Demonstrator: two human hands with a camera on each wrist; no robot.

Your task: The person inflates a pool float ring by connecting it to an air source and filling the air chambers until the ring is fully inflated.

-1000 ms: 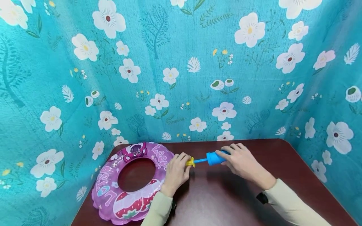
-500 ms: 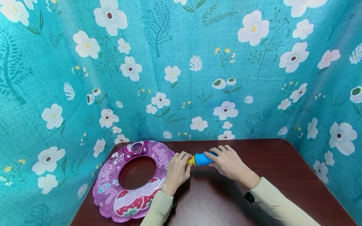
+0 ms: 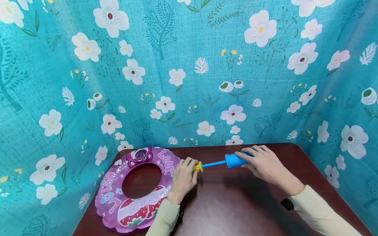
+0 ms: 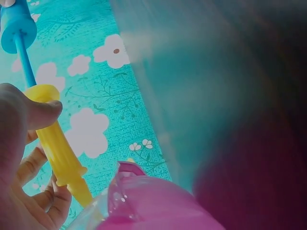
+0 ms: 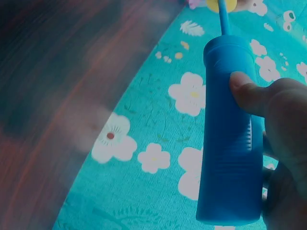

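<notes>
A hand air pump is stretched out between my two hands over the table. My left hand [image 3: 183, 178] grips its yellow end piece [image 4: 60, 148], whose narrow tip points down at the clear and pink plastic of a swim ring [image 4: 158, 203]. Where the tip meets the ring is partly hidden. My right hand [image 3: 267, 165] holds the blue barrel [image 5: 228, 143], thumb along its side. Between the two parts a thin blue rod [image 3: 214, 164] shows at length. The purple swim ring lies puffed up beside my left forearm, printed with a bear, strawberries and letters.
The dark red-brown table [image 3: 224, 209] carries the ring on its left side. A teal flowered cloth [image 3: 189, 65] hangs behind the table and along both sides, close to its edges. A dark band [image 3: 287, 204] sits at my right wrist.
My right hand first pushed the blue barrel left against the yellow piece, hiding the rod, then drew it back right, further out than before. My left hand stayed nearly still.
</notes>
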